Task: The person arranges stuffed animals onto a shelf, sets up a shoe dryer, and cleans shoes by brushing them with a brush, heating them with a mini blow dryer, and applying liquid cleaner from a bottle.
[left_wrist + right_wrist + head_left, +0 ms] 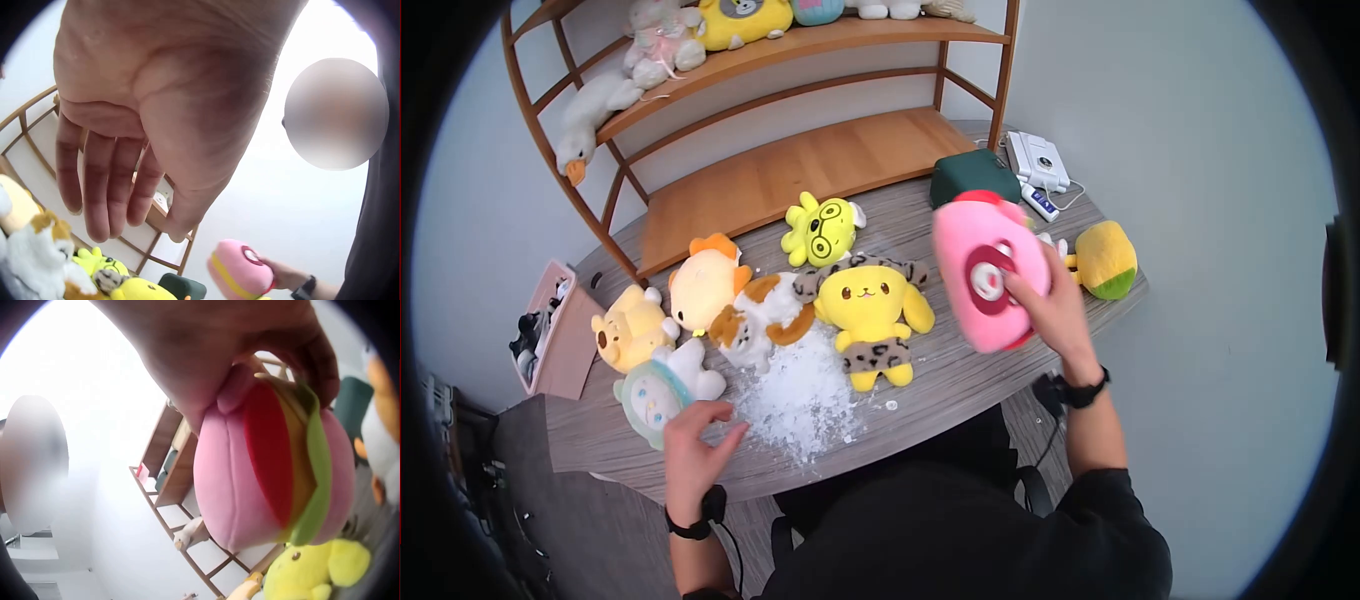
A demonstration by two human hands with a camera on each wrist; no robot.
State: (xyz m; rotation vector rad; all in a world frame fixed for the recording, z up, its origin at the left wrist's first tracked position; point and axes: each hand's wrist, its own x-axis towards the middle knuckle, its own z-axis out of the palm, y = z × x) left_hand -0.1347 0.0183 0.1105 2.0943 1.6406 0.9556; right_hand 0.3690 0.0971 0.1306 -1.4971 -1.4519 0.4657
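My right hand (1055, 310) grips a pink plush (1010, 260) above the right part of the table, thumb on its dark red patch. In the right wrist view, red, yellow and green layers show along the plush (219, 481), with the right hand (250, 350) over its top. Over the table's front left edge, my left hand (697, 450) holds nothing, its fingers loosely bent beside a white plush with a mint-rimmed face (655, 398). The left wrist view shows that hand (150, 119) with fingers extended. A yellow plush with leopard-print shorts (870, 310) lies mid-table, beside white crumbly bits (800, 400).
Several plush toys lie on the left, including a brown-and-white cat (750, 325). A green-yellow plush with glasses (822, 230) lies behind. Also there are a dark green case (972, 178), a white device (1037, 162), a yellow plush (1106, 260), a pink bin (565, 340) and a wooden shelf (800, 160).
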